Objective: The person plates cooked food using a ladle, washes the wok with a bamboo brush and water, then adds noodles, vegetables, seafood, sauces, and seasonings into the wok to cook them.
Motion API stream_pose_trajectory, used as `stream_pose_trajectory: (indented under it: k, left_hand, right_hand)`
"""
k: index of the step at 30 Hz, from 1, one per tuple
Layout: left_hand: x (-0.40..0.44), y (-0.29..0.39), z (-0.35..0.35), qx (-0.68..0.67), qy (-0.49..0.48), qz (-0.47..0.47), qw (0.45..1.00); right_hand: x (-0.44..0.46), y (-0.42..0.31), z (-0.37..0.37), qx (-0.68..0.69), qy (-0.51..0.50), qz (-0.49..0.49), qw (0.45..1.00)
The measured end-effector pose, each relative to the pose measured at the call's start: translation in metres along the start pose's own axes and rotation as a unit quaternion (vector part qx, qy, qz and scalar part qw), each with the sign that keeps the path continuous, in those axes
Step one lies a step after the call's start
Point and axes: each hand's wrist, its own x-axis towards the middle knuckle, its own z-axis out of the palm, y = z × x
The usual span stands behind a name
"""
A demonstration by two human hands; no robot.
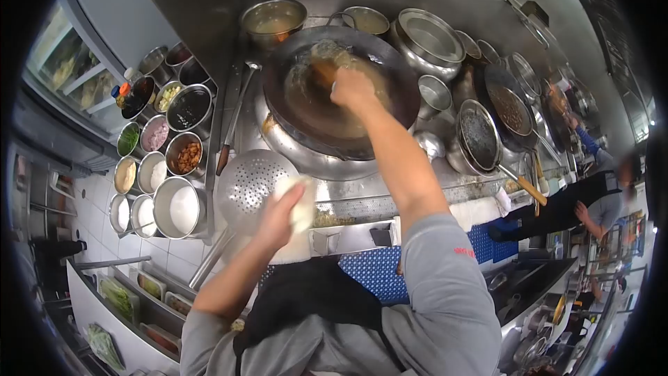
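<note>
My right hand is closed over the inside of a large dark wok, gripping a brown wok brush that is blurred and partly hidden. Cloudy water lies in the wok around the brush. Nearer my body, my left hand is wrapped round a folded white cloth. Below and behind that hand lies a round perforated strainer on the steel counter, its handle pointing toward me. Left of the wok, a long-handled ladle or spatula rests on the counter.
Metal pots of seasonings and chopped ingredients crowd the left side. Bowls stand behind the wok. To the right are a strainer with a wooden handle and another wok. A person in dark trousers stands farther right.
</note>
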Motion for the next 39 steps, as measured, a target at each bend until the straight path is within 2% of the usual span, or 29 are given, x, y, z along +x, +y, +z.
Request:
stream_pose_trajectory:
  k: [1,3,5,7,8,9,10,11,13,14,16,17,18,19,20,23,27,30,33,39]
  left_hand:
    - [0.02,-0.003,0.027,-0.025,0.003,0.008,1.0]
    - [0.039,0.014,0.076,-0.062,-0.016,-0.082,0.995]
    - [0.074,0.008,0.089,-0.045,-0.054,-0.129,0.989]
    - [0.092,-0.002,0.101,-0.06,-0.023,-0.145,0.987]
    - [0.095,-0.007,0.106,-0.073,-0.004,-0.144,0.987]
    - [0.101,-0.011,0.111,-0.083,0.016,-0.143,0.986]
    - [0.11,-0.013,0.115,-0.163,0.044,-0.152,0.974]
    - [0.122,-0.019,0.117,-0.182,0.054,-0.145,0.971]
    - [0.143,-0.031,0.117,-0.219,0.078,-0.129,0.964]
    - [0.144,-0.03,0.122,-0.233,0.135,-0.124,0.955]
    - [0.146,-0.029,0.124,-0.216,0.148,-0.089,0.961]
    - [0.142,-0.031,0.124,-0.206,0.155,-0.075,0.963]
    - [0.143,-0.033,0.127,-0.203,0.178,-0.058,0.961]
    - [0.133,-0.023,0.135,-0.15,0.215,-0.063,0.963]
    - [0.129,-0.024,0.136,-0.129,0.204,-0.054,0.969]
    - [0.11,-0.014,0.132,-0.076,0.205,-0.016,0.976]
    - [0.074,0.03,0.073,-0.057,0.123,0.0,0.991]
    - [0.049,0.07,0.044,-0.001,0.088,0.033,0.996]
    - [0.034,0.107,0.046,0.054,0.042,0.047,0.997]
    - [0.034,0.144,0.075,0.195,0.058,0.105,0.973]
  right_hand:
    - [-0.018,0.001,0.008,-0.005,0.012,-0.021,1.0]
    - [-0.062,0.017,0.003,0.012,-0.024,-0.084,0.996]
    - [-0.104,0.042,-0.019,0.02,-0.059,-0.115,0.991]
    - [-0.135,0.073,-0.055,-0.038,-0.098,-0.136,0.985]
    - [-0.14,0.086,-0.072,-0.082,-0.117,-0.105,0.984]
    - [-0.138,0.099,-0.083,-0.124,-0.135,-0.075,0.98]
    - [-0.128,0.112,-0.086,-0.147,-0.121,-0.044,0.981]
    - [-0.112,0.126,-0.091,-0.17,-0.105,-0.015,0.98]
    - [-0.046,0.168,-0.057,-0.128,0.007,-0.006,0.992]
    - [-0.007,0.17,-0.043,-0.076,0.019,-0.006,0.997]
    - [0.049,0.138,-0.02,0.085,0.003,0.034,0.996]
    - [0.07,0.124,0.003,0.18,0.001,0.012,0.984]
    - [0.062,0.097,0.007,0.234,-0.02,0.025,0.972]
    - [0.053,0.075,0.021,0.164,0.043,0.005,0.986]
    - [0.046,0.064,0.03,0.161,0.045,0.035,0.985]
    - [-0.021,0.054,-0.027,0.151,-0.062,-0.007,0.987]
    - [-0.122,0.076,-0.073,0.18,-0.043,0.02,0.983]
    - [-0.176,0.096,-0.062,0.242,0.046,0.031,0.969]
    - [-0.215,0.083,-0.053,0.271,0.077,0.034,0.959]
    - [-0.238,0.046,-0.031,0.273,0.085,0.02,0.958]
